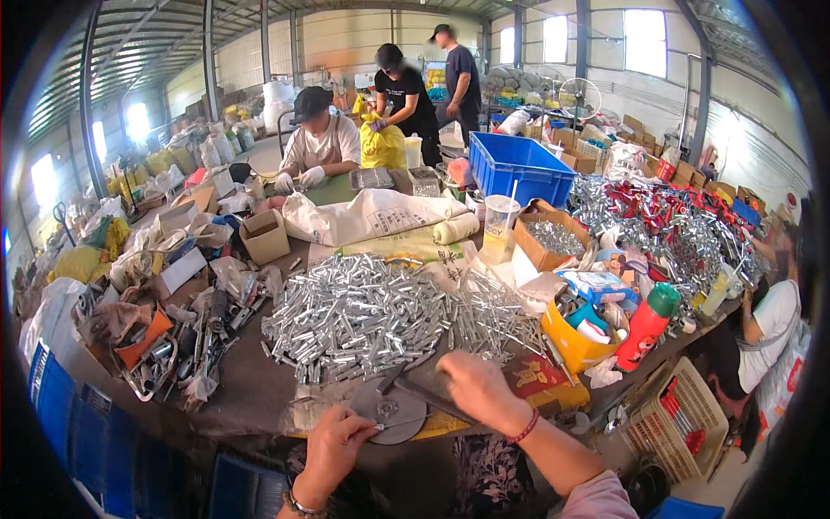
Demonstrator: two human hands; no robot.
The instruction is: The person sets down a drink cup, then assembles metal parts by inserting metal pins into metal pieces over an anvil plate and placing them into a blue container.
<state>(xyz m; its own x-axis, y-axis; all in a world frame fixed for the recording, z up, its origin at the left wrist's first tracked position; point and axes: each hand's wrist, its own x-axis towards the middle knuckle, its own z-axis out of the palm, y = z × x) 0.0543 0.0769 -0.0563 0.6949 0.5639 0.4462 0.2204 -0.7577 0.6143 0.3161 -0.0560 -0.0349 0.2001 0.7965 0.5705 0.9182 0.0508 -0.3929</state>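
My left hand [335, 443] is closed in a pinch on a thin metal pin [399, 423], which lies across a round grey metal disc [380, 405] at the table's near edge. My right hand [482, 391] is raised to the right of the disc, fingers curled and a little blurred; anything in them is hidden. A dark hammer [432, 399] lies between the disc and that hand. Just beyond is a big heap of short silver metal tubes [354, 316]. Thin metal rods [493, 318] form a looser pile at its right.
A yellow box [575, 346] of odds and ends and a red-green bottle [648, 327] stand at right. Farther back are a drink cup [498, 227] and a blue crate [519, 169]. Scrap tools [186, 342] clutter the left. Across the table a person [320, 143] in white gloves sits.
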